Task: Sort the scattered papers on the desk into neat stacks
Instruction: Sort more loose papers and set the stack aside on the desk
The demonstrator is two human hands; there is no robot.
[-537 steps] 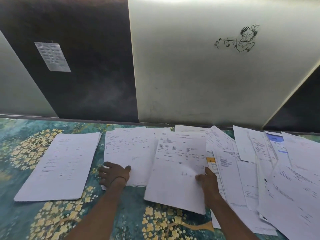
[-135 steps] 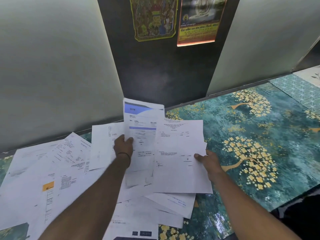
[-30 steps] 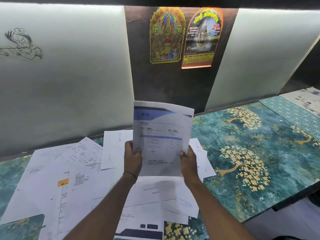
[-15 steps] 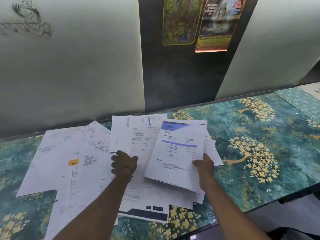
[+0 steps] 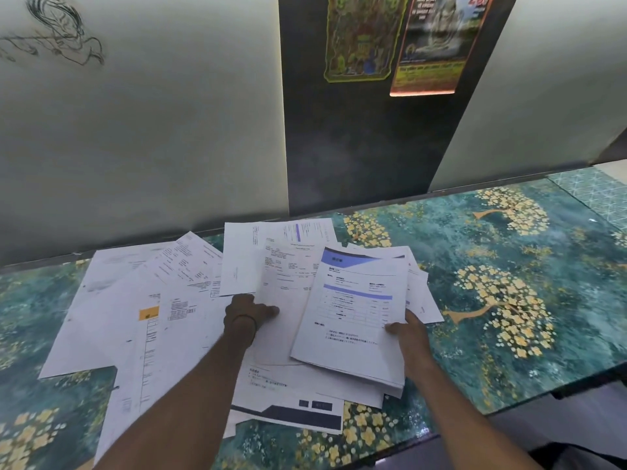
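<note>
Many white printed papers (image 5: 135,300) lie scattered and overlapping on the desk (image 5: 509,252). My right hand (image 5: 407,330) holds a small bundle of sheets by its right edge, thumb on top; the top sheet has a blue header (image 5: 353,300). The bundle hangs low over the pile, tilted. My left hand (image 5: 247,313) rests on the pile with its thumb on a white printed sheet (image 5: 285,283) and its fingers hidden; a dark band is on its wrist. A sheet with an orange patch (image 5: 149,313) lies to the left.
The desk top has a teal pattern with yellow trees. A grey and black wall (image 5: 356,147) rises right behind the papers, with two posters (image 5: 390,39) on it. The desk's front edge (image 5: 492,415) runs diagonally at the lower right.
The blue-header bundle, held upright in both hands a second ago, has come down over the pile in my right hand alone. My left hand has moved onto the sheets to its left.
</note>
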